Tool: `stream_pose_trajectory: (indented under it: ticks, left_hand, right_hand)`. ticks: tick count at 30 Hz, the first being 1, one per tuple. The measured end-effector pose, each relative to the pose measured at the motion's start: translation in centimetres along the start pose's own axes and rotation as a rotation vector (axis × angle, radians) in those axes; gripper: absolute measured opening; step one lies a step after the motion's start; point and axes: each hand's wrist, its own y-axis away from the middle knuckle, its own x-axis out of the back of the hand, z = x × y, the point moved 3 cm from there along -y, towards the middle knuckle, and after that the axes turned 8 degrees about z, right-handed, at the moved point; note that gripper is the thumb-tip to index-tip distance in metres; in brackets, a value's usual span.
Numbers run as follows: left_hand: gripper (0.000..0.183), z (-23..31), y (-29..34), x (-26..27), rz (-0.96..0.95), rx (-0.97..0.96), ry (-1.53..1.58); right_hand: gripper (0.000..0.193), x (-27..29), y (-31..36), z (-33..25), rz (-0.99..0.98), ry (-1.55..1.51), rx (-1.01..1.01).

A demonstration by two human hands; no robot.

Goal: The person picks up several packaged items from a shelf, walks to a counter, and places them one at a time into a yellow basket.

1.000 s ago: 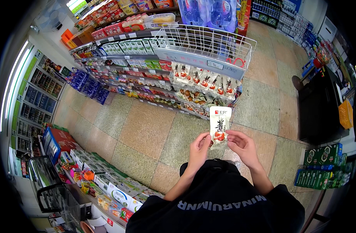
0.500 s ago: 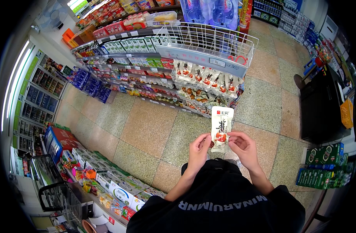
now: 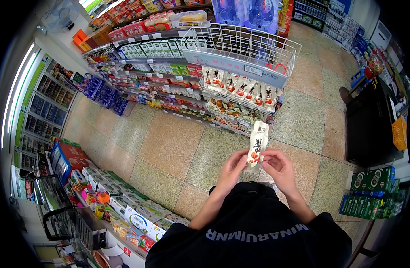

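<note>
Between my two hands stands a slim cream-white snack packet [image 3: 259, 139] with dark lettering and a red-orange food picture, turned partly edge-on and leaning a little right. The fingers of my left hand [image 3: 232, 173] pinch its lower left side. On the other side, the bent fingers and thumb of my right hand [image 3: 279, 169] close on its lower right edge. Just beyond, the wire rack [image 3: 237, 65] at the shelf end carries a row of similar cream packets [image 3: 243, 89], with brownish packets [image 3: 223, 107] on the tier below.
Grocery shelves [image 3: 169, 85] run leftward from the rack. Stacked milk cartons [image 3: 138, 214] line the counter at lower left. To the right are a black cabinet [image 3: 370, 120], an orange basket [image 3: 399, 133] and green drink cases [image 3: 370, 192]. Speckled floor tiles [image 3: 169, 138] lie between.
The packet has turned from facing me broadly to a narrower, partly edge-on angle, its top tilting right. Both hands stay around its lower end.
</note>
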Motion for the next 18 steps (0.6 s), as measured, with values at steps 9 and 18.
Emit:
stream_pose_trajectory:
  ticks: [9,18]
  left_hand:
    - [0.051,-0.8,0.2,-0.9,-0.113,-0.002,-0.101]
    - [0.031,-0.1,0.2,-0.4,0.024,0.013,-0.133]
  right_hand:
    - [0.032,-0.3,0.3,1.4,-0.045,0.152,0.063]
    - [0.031,0.3,0.1,1.4,0.105,-0.002,-0.048]
